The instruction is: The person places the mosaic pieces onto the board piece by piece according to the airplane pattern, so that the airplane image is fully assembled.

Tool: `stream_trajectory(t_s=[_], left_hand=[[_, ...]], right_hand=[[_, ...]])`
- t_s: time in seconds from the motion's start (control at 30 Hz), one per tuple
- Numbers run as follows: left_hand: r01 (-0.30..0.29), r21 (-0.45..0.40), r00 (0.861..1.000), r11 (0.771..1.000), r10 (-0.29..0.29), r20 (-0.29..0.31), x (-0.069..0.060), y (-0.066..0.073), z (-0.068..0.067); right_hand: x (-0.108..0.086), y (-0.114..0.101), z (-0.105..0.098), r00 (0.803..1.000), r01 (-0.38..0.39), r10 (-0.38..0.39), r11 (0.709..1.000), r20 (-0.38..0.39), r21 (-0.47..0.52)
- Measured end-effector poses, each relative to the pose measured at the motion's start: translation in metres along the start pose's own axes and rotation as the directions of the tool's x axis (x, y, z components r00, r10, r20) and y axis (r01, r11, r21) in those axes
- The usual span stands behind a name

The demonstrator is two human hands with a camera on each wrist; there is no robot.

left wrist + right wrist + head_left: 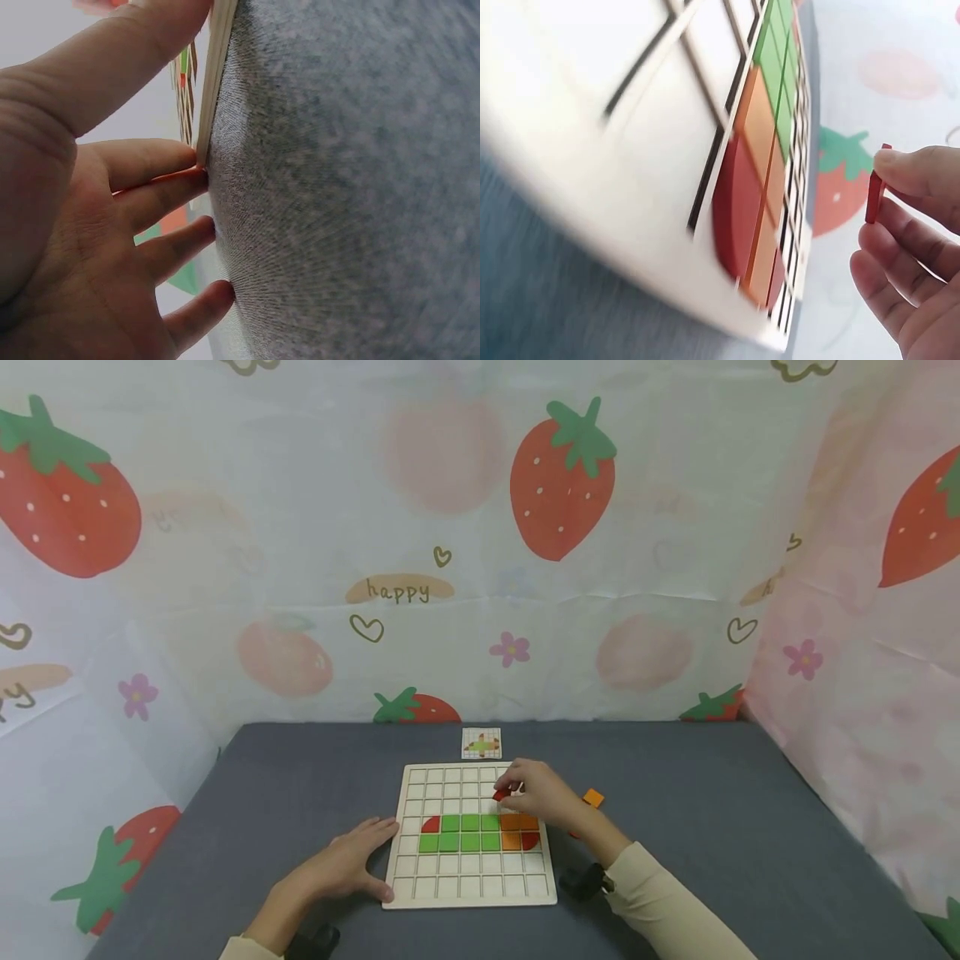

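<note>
A pale wooden grid board [438, 887] lies on the table. Two rows of tiles lie on it: several green tiles [469, 842], orange tiles [511, 841] toward the right, and red round-edged tiles at the left [431, 824] and right [529, 840]. My right hand [542, 789] pinches a small red tile [874, 196] between thumb and fingers, held above the upper right part of the board. Along the board's left edge my left hand [341, 862] rests with fingers spread, thumb and fingertips touching the rim.
Behind the board lies a small picture card [482, 744] with a coloured pattern on a grid. An orange tile [593, 797] sits on the grey table [660, 777] beyond my right wrist. Something red shows partly under my right forearm. Printed cloth walls surround the table.
</note>
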State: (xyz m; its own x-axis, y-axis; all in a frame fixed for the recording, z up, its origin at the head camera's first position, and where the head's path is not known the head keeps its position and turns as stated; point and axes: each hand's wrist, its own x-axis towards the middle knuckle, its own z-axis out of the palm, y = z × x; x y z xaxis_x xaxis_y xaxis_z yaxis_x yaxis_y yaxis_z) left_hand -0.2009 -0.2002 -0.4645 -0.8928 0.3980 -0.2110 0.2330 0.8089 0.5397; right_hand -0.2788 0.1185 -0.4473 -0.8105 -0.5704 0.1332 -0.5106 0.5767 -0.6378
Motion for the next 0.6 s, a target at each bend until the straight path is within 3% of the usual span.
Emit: stream_trajectory(t_s=[0.33,0.6], left_hand=[[0.026,-0.003,1.000,1.000,-0.026,0.000,0.000,0.002,0.000],[0.004,0.004,1.000,1.000,-0.004,-0.006,-0.001,0.002,0.000]], right_hand=[[0.014,-0.018,0.017,0.998,0.045,-0.045,0.999,0.038,0.005],[0.025,-0.030,0.031,0.993,0.104,-0.103,0.994,0.052,-0.028]])
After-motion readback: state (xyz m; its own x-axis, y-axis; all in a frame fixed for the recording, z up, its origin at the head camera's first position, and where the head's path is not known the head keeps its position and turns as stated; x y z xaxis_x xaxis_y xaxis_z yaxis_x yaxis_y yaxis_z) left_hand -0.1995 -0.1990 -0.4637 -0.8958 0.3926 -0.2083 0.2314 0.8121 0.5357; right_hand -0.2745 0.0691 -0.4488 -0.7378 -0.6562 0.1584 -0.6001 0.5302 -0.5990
